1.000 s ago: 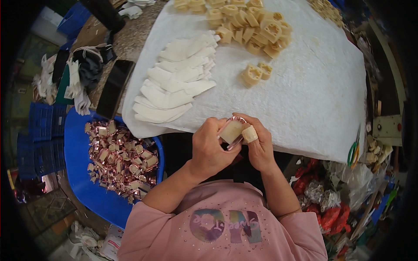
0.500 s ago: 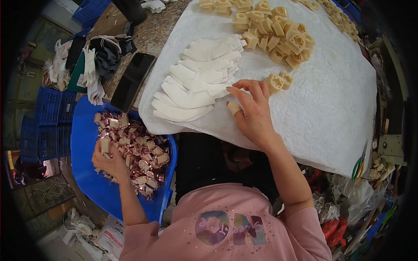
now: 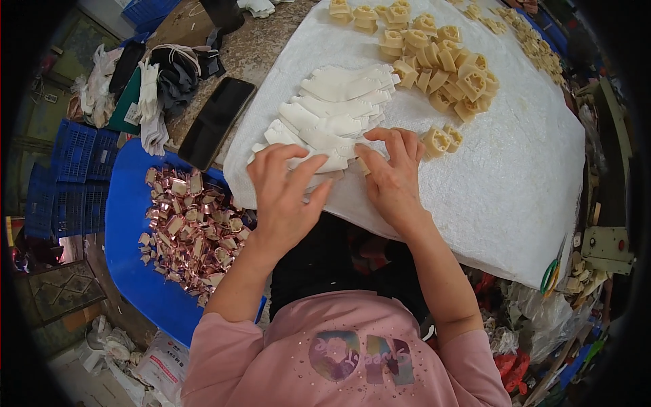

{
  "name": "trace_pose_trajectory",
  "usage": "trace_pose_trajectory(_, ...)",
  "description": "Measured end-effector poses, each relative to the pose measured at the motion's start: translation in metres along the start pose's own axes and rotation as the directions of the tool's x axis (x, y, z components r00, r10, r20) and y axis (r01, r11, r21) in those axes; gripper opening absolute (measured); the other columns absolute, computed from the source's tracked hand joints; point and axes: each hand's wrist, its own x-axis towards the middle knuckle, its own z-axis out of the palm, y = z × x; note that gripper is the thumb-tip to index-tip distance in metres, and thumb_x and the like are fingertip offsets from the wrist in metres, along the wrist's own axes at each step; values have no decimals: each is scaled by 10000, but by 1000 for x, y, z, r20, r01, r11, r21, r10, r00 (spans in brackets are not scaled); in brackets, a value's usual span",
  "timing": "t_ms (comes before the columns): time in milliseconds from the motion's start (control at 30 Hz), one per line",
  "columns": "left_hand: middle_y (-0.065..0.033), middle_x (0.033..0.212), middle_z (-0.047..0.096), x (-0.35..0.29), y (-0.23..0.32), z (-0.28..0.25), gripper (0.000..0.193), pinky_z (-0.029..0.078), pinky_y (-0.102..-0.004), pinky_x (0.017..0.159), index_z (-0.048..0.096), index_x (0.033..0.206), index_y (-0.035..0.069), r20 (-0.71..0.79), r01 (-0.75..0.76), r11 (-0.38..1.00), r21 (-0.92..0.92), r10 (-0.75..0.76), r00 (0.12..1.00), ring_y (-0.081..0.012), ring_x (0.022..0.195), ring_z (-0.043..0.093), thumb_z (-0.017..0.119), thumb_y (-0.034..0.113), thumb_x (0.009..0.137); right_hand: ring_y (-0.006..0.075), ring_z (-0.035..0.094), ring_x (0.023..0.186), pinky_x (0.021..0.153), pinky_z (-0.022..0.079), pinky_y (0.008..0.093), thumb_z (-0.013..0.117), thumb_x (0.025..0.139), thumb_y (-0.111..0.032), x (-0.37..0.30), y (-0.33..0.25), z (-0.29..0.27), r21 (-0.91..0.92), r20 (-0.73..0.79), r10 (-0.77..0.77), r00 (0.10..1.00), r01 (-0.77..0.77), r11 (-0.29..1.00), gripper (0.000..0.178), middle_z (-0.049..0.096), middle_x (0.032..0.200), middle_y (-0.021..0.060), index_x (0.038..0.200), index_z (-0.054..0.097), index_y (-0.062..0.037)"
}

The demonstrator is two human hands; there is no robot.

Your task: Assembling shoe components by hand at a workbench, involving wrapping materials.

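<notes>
White curved, shoe-part-like flat pieces (image 3: 339,108) lie in overlapping layers on the white-covered table. My left hand (image 3: 281,197) is over the nearest ones, its fingers curved and apart, with fingertips at their left end. At the right end of a near piece, my right hand (image 3: 397,186) has its thumb and index finger closed around the edge; a beige wrap is on the thumb. Two cream hollow blocks (image 3: 441,140) sit just beyond the right hand. To the left, a blue tub (image 3: 129,230) holds many shiny pink-and-cream pieces (image 3: 193,234).
A heap of cream hollow blocks (image 3: 447,68) covers the far middle of the table. A black phone (image 3: 217,122) and gloves (image 3: 150,102) lie to the left. Green-handled scissors (image 3: 550,275) are at the right edge. Blue crates (image 3: 71,156) stand beyond the tub.
My left hand has left the tub, where it was among the shiny pieces, and come up to the white pieces. The right hand stays by their right end. The view has shifted slightly.
</notes>
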Motion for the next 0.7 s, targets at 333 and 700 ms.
trace_pose_trajectory(333, -53, 858, 571, 9, -10, 34, 260, 382, -355, 761, 673, 926, 58, -12, 27, 987, -158, -29, 999, -240, 854, 500, 696, 5, 673, 267, 463, 1015, 873, 321, 426, 610, 652, -36, -3, 4, 5, -19, -20, -33, 999, 32, 999, 244, 541, 1036, 48, 889, 645, -85)
trace_pose_trajectory(700, -83, 851, 571, 8, -3, 37, 65, 465, -250, 676, 631, 855, -53, -101, 317, 883, -347, -371, 923, -145, 755, 561, 606, 5, 843, 301, 468, 961, 819, 386, 399, 571, 637, 45, -1, 2, 6, 202, -5, 43, 999, -41, 979, 280, 536, 987, 90, 888, 628, -65)
